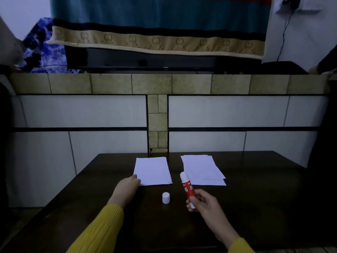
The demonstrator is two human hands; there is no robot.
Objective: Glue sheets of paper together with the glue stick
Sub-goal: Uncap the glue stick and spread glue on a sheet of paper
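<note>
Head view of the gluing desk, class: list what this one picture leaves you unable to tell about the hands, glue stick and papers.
- Left hand: its fingertips at the left paper's corner are hidden by the hand's back, so pinching or pressing is unclear.
- Glue stick: its base is hidden inside the right hand; label print is blurred.
- Right paper stack: sheet count is unclear in dim light.
- White cap: its opening is unseen.

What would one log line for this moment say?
right hand: holds uncapped red-and-white glue stick | left hand: touches left white paper sheet | small white cap: upright on dark wooden table
</note>
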